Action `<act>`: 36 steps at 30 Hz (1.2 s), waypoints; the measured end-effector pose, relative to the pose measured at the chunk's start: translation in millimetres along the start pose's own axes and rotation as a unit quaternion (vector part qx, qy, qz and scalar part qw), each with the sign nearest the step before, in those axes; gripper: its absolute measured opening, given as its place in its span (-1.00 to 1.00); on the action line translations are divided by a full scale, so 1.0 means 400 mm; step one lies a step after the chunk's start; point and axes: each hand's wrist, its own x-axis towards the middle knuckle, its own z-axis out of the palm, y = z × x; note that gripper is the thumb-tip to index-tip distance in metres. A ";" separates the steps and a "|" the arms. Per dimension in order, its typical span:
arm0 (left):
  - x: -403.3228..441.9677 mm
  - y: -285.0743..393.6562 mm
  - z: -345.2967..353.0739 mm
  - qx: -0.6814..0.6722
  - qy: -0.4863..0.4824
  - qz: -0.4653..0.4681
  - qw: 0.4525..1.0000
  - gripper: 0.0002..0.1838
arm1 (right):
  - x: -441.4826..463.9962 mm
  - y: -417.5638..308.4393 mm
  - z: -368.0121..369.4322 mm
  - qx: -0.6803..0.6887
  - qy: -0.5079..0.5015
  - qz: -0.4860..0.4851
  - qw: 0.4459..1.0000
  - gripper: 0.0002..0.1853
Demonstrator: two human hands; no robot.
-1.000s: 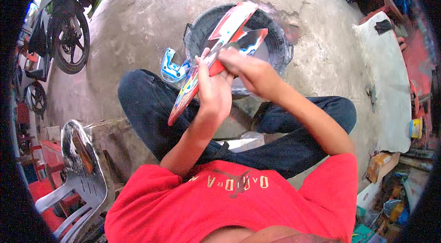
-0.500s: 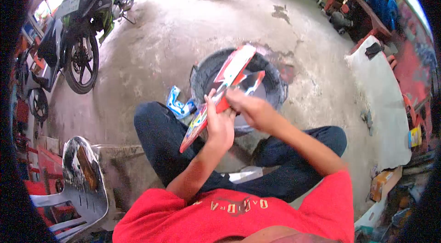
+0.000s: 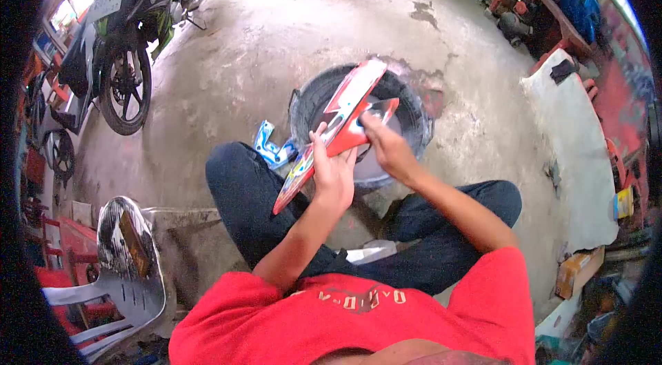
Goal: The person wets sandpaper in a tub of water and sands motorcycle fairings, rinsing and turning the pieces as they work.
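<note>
A long, pointed red and white panel (image 3: 349, 132) with coloured patches slants over a dark round tub (image 3: 303, 111) between my knees. My left hand (image 3: 334, 173) supports the panel from below, its thumb along the near edge. At the panel's middle is my right hand (image 3: 390, 150), its fingers bent against the surface beside the forked end. A small dark thing shows at those fingertips, too small to name. Greyish liquid shows inside the tub. Left of the tub, a blue and white curved piece (image 3: 270, 146) rests by my left knee.
A motorcycle (image 3: 124, 82) is parked at the upper left. At the lower left is a grey plastic chair (image 3: 141, 261). A pale slab (image 3: 569, 151) stands along the right, near a cardboard box (image 3: 579, 272). Something white (image 3: 372, 252) lies between my legs.
The view has tilted up, so the tub appears lower than at first. My right hand has shifted along the panel, away from my left hand, uncovering more of its red middle.
</note>
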 end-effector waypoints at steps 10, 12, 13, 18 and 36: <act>0.002 0.000 -0.005 -0.011 0.034 -0.013 0.999 -0.50 | 0.004 -0.027 -0.003 0.007 0.006 0.053 0.999 -0.57; 0.000 -0.002 -0.001 -0.007 0.044 -0.017 0.999 -0.50 | -0.020 -0.063 0.005 -0.016 -0.028 -0.005 0.999 -0.57; 0.004 -0.004 -0.008 0.001 0.040 -0.014 0.999 -0.50 | -0.028 -0.098 0.007 -0.027 -0.046 -0.033 0.998 -0.57; 0.006 -0.004 -0.003 -0.013 0.049 -0.019 0.999 -0.47 | 0.010 -0.085 -0.006 -0.011 -0.051 -0.044 0.998 -0.59; 0.000 0.008 -0.003 -0.018 0.009 -0.017 1.000 -0.47 | -0.003 -0.067 -0.005 0.015 -0.054 -0.114 0.992 -0.53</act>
